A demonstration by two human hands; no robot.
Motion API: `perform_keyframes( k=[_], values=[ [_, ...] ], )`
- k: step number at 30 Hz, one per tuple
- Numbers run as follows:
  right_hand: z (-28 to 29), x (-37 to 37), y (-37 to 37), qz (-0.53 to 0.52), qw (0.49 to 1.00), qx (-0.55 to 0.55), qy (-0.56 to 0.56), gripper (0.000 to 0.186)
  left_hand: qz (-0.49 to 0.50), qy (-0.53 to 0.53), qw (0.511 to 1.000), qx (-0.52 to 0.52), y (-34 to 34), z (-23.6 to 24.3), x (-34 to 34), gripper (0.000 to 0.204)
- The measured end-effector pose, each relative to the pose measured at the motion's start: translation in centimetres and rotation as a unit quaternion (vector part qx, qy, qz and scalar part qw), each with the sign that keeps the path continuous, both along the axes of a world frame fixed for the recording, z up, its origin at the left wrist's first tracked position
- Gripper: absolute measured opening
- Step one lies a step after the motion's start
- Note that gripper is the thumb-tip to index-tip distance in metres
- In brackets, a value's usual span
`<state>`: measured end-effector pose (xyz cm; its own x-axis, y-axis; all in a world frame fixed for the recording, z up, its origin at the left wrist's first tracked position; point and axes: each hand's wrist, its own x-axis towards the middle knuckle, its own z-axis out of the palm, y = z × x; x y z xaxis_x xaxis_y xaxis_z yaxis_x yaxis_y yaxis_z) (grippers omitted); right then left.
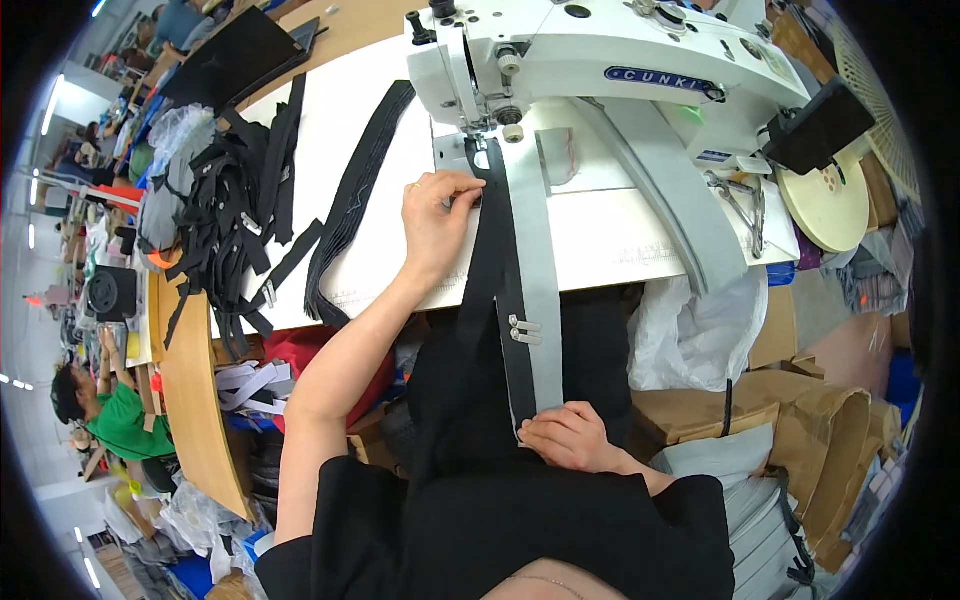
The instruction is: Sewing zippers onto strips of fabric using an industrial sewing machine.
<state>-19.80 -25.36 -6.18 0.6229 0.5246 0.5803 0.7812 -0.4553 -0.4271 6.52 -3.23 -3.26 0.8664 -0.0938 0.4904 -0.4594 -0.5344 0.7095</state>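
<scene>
In the head view, the left hand (440,222) is at the needle end of a white sewing machine (560,60), thumb and fingertips drawn together on the left edge of a black strip (490,232). That strip runs from beneath the presser foot down toward the lap, with a long gray strip (541,270) just beside it on the right. A black zipper tape (516,365) with two silver pulls (524,330) lies along the gray strip. The right hand (572,437) is curled narrow over the lower end of the gray strip, near the person's waist; the zipper tape ends at its fingertips.

Left of the machine, a folded black bundle (362,170) and a heap of black zippers (225,190) lie on the white worktop (610,245). Metal snips (742,212) rest at its right side, near a thick gray strip bundle (665,190).
</scene>
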Motion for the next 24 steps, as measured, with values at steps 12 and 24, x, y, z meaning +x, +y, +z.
perform_keyframes(
  k=[12,24],
  values=[
    [-1.1,0.6,-0.2,0.025,0.999,0.002,0.020,0.026,0.026,-0.004,0.999,-0.025,0.5,-0.7,-0.2,0.012],
    [0.5,3.5,0.7,-0.005,0.998,0.042,0.050,0.024,0.047,0.082,0.990,-0.101,0.1,-1.0,1.3,0.012]
  ],
)
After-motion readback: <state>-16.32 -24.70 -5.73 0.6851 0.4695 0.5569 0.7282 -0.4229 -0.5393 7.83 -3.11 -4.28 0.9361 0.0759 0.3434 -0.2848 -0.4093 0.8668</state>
